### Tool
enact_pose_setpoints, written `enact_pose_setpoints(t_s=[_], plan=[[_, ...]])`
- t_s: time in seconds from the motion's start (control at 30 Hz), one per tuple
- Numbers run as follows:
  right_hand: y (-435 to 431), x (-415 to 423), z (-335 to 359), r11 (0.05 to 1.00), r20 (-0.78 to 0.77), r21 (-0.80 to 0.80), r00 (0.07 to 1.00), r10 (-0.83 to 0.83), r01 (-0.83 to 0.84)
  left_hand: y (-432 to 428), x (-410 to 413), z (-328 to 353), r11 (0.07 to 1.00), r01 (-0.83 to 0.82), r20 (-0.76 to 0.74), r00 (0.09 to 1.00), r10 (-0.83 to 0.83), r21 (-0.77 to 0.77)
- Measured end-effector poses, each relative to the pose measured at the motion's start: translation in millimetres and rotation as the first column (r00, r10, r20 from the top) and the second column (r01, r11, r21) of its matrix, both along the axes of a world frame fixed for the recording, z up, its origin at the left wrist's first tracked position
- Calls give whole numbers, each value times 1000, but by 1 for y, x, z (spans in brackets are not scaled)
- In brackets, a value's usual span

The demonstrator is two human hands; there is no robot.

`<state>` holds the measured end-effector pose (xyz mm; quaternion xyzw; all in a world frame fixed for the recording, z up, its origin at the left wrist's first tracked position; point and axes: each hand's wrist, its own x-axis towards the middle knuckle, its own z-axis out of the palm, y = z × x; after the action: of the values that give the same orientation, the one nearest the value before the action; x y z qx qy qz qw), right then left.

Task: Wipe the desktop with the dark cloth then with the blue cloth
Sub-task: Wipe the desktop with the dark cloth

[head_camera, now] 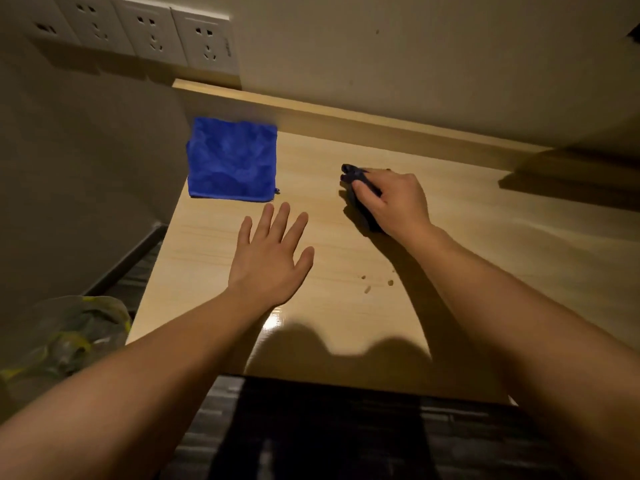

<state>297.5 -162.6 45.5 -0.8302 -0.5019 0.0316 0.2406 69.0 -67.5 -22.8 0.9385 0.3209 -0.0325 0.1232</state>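
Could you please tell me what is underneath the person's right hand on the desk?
The right hand presses a bunched dark cloth onto the desktop. Only the cloth's edges show; the hand covers the rest.

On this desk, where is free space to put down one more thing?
The desk is bare to the right of the right hand holding the dark cloth. Another bare strip lies between the blue cloth and that hand. The left hand covers the near-left part.
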Motion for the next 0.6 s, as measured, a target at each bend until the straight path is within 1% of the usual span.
enact_pose_setpoints(t_s=[0.1, 0.17, 0.23, 0.4, 0.6], plan=[[38, 51, -12, 984, 125, -146, 985, 120, -102, 2, 2, 1, 1000, -22, 5, 1000, 22, 10], [53, 73, -29, 953, 134, -264, 973, 189, -149, 3, 4, 0, 999, -32, 3, 999, 32, 15], [57, 86, -44, 916, 105, -352, 964, 244, -193, 3, 6, -1, 999, -38, -8, 999, 38, 24], [56, 87, -53, 872, 110, -429, 944, 311, -237, 7, 7, -3, 998, -46, -32, 998, 47, 46], [27, 67, -56, 867, 102, -428, 939, 328, -256, 6, 11, -1, 997, -62, -41, 997, 64, 41]])
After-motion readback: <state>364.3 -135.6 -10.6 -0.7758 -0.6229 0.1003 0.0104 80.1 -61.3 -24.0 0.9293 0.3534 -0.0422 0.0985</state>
